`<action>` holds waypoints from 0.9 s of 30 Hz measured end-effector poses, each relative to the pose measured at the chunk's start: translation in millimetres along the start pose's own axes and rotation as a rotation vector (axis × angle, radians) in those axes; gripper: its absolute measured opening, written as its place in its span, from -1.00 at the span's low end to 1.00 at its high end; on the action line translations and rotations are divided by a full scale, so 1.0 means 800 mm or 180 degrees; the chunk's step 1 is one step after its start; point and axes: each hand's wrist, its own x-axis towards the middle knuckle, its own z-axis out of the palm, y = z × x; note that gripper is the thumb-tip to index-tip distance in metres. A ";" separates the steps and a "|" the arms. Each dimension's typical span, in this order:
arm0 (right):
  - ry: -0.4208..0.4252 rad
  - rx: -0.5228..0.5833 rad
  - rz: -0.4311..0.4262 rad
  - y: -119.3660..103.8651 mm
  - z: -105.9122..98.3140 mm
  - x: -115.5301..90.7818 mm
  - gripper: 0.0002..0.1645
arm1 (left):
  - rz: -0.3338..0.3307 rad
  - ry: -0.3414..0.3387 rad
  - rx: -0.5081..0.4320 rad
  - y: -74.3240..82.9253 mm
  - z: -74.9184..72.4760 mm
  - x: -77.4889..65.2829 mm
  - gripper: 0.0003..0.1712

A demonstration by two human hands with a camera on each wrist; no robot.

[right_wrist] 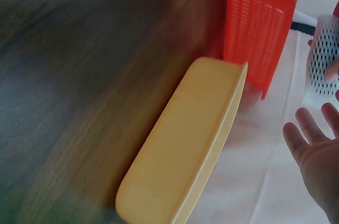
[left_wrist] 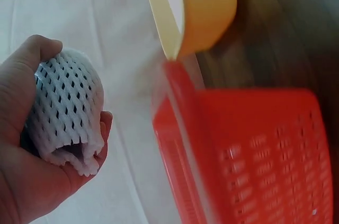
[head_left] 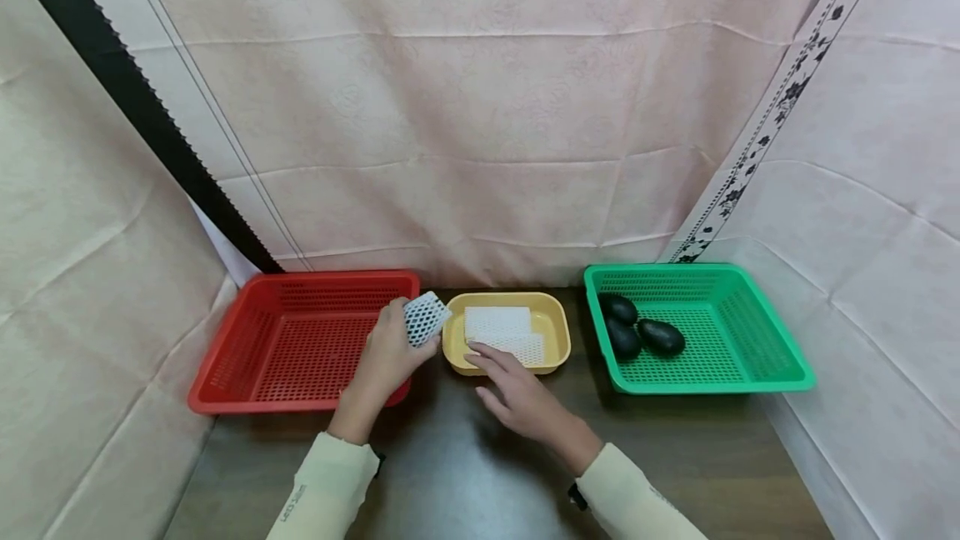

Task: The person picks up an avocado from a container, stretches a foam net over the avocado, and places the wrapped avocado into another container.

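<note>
Your hands: two, both in view, in pale cream sleeves.
Left hand [head_left: 393, 346]: your fingers and thumb curl round one piece in a white foam-mesh sleeve [head_left: 425, 318]; something dark shows through the holes, but you cannot tell what.
Where the sleeved piece is: raised between the red basket and the yellow tray, one open end of its mesh showing in the left wrist view.
Right hand [head_left: 525, 394]: fingers spread, gripping nothing, at the tray's near edge; you cannot tell whether a fingertip touches the mesh inside.
Yellow tray: one, shallow plastic with rounded corners [head_left: 555, 330], holding two visible flat white foam-mesh sleeves [head_left: 497, 322], partly overlapping.
Red basket: one, rectangular slotted plastic [head_left: 300, 348], on your left.
Green basket: one, rectangular slotted plastic [head_left: 723, 348], on your right.
Dark ovals: three, glossy and smooth [head_left: 662, 337], grouped in the green basket's left half.
Desk: one, brown wood-grain [head_left: 450, 473], under all three containers.
</note>
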 end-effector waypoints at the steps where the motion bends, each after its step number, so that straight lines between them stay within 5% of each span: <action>1: -0.0056 -0.0020 -0.0029 -0.002 0.003 0.003 -0.34 | -0.0044 0.0003 0.0015 -0.004 -0.004 0.004 0.01; 13: -0.0440 -0.0395 -0.0530 -0.016 0.039 0.036 -0.20 | -0.0316 -0.0076 0.0360 -0.045 -0.039 0.043 -0.02; 18: -0.0492 -0.0564 -0.0735 -0.023 0.053 0.038 -0.19 | -0.0386 -0.0086 0.0400 -0.061 -0.039 0.057 -0.06; 27: -0.0887 -0.0641 -0.0693 -0.029 0.075 0.039 -0.11 | -0.0809 -0.0532 0.0130 -0.088 -0.025 0.075 0.13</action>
